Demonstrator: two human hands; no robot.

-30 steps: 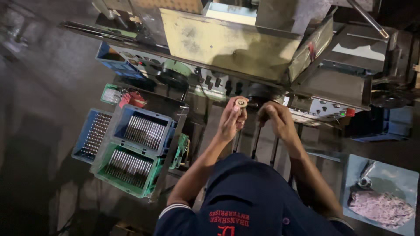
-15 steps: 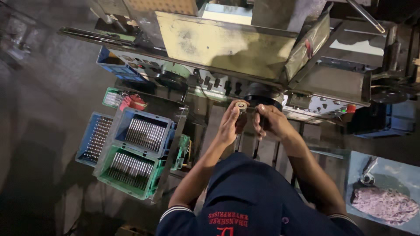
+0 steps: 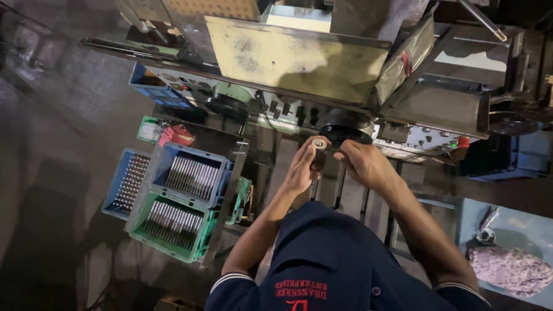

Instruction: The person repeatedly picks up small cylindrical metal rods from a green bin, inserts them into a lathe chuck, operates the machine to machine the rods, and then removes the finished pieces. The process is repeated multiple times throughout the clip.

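Note:
My left hand (image 3: 302,167) holds a small round metal part (image 3: 318,143) with a pale ring face, just in front of the machine's black round wheel (image 3: 344,131). My right hand (image 3: 364,163) reaches in from the right, its fingers close to the same part and under the black wheel. Whether the right hand grips the part or only touches it is hidden. Both arms stretch out from my dark blue shirt (image 3: 334,259).
A big grey machine (image 3: 299,55) with a control strip of knobs fills the top. On the left stand a blue crate (image 3: 193,173) and a green crate (image 3: 170,222) of metal rods, and a blue perforated tray (image 3: 125,183). A cloth (image 3: 510,269) lies on a blue surface at right.
Both hands stay together at the black wheel with the small round part; they have shifted only slightly. The view has moved a little.

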